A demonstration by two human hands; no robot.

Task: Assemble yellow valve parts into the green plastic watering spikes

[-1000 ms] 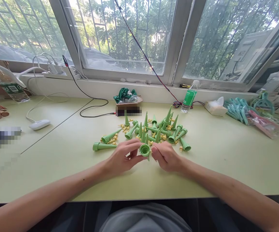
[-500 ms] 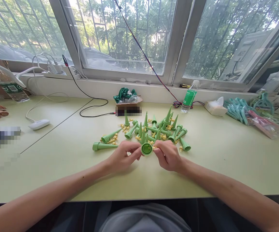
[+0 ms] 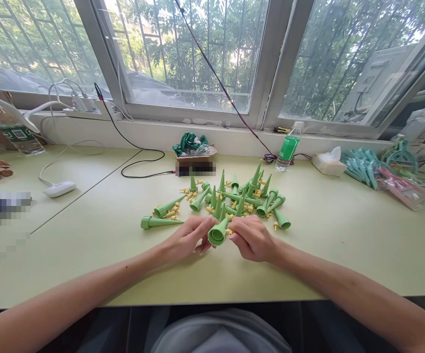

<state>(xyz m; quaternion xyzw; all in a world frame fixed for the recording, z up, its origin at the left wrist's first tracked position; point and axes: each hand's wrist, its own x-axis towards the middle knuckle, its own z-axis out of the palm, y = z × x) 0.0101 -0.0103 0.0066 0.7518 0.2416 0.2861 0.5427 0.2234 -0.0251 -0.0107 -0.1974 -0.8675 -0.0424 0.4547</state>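
My left hand [image 3: 188,238] is pinching the green cone [image 3: 219,231] from its left; my right hand [image 3: 253,239] is pinching a yellow fitting [image 3: 229,232] at its right flank. Cone's mouth is facing me, long axis running away toward the loose cones [image 3: 253,186].

Cones [image 3: 218,234] green, fittings [image 3: 275,226] yellow — tabletop [image 3: 362,260] pale yellow-green, bottle label [image 3: 289,148] green with white lettering.

The place looked like an indoor workroom: a smooth pale-green tabletop [image 3: 212,277] mid-frame, grey metal-framed windows [image 3: 197,54] above, a white plastic power strip [image 3: 96,116] at upper left.
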